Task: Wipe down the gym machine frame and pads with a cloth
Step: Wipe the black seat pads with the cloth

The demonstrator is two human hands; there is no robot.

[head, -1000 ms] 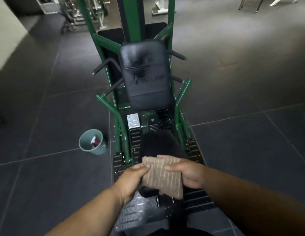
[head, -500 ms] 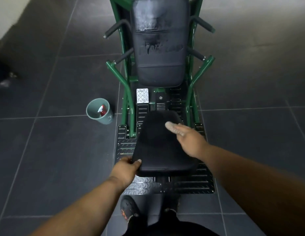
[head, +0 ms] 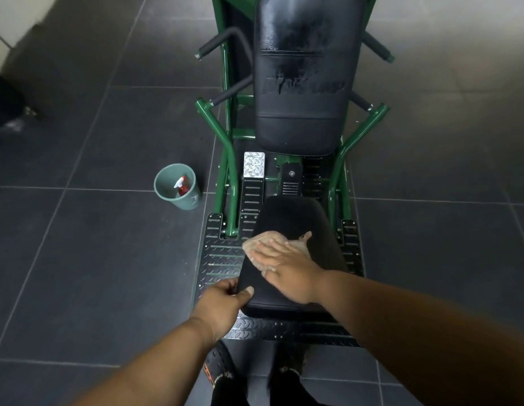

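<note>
Down low, right hand [head: 287, 266] flat with straight fingers pressing a tan cloth [head: 269, 240] onto the left half of the black seat pad [head: 296, 218]; left hand [head: 222, 303] gripping that pad's near left edge, thumb on top, fingers curled under. Further out, a black back pad [head: 299, 83] with streaky wet marks, held in a green frame [head: 222, 148] with black-gripped handles, over a dark tread-plate footboard [head: 219, 259]. Off left on the grey tiled floor [head: 94, 259], a green bucket [head: 167, 186] with a red spray bottle [head: 181, 186] inside.
</note>
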